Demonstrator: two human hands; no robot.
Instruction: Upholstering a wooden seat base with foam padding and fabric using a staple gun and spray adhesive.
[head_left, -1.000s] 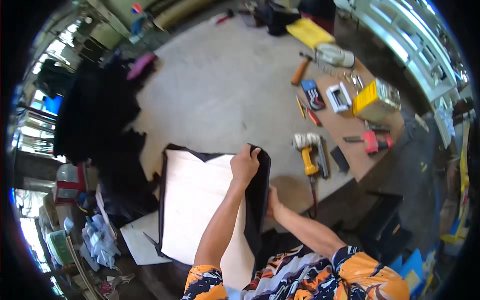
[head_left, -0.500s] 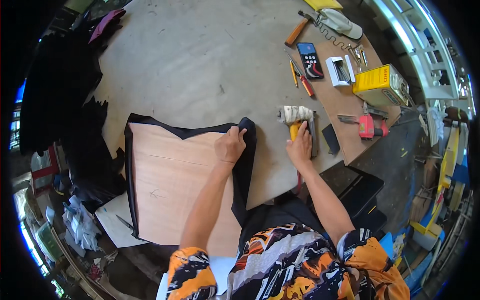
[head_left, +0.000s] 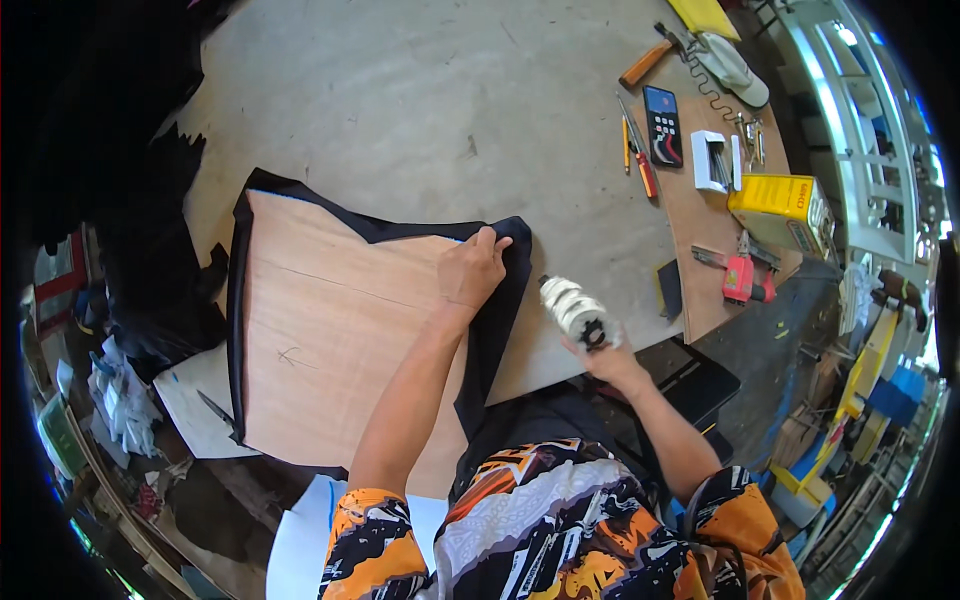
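A pale plywood panel (head_left: 330, 330) lies on the table with black fabric (head_left: 509, 270) under it and folded over its edges. At the panel's upper right corner, my left hand (head_left: 472, 266) is closed, pinching the fabric's edge against the wood. My right hand (head_left: 610, 360) grips a staple gun (head_left: 574, 308) whose body is wrapped in white tape. It is held up off the table, to the right of the panel, with its far end angled toward the fabric corner. The fingers on its handle are mostly hidden behind the body.
On a brown board (head_left: 708, 230) at right are a phone (head_left: 663, 126), a white box (head_left: 712, 160), a yellow can (head_left: 782, 210) and a red staple gun (head_left: 741, 279). A screwdriver (head_left: 645, 172) and a hammer (head_left: 648, 62) lie nearby. Black material (head_left: 150, 250) heaps at left; a knife (head_left: 215, 408) lies lower left.
My right hand has lifted the taped staple gun from the table and brought it left, toward the fabric corner. My left hand keeps its pinch on the corner. The view has shifted slightly.
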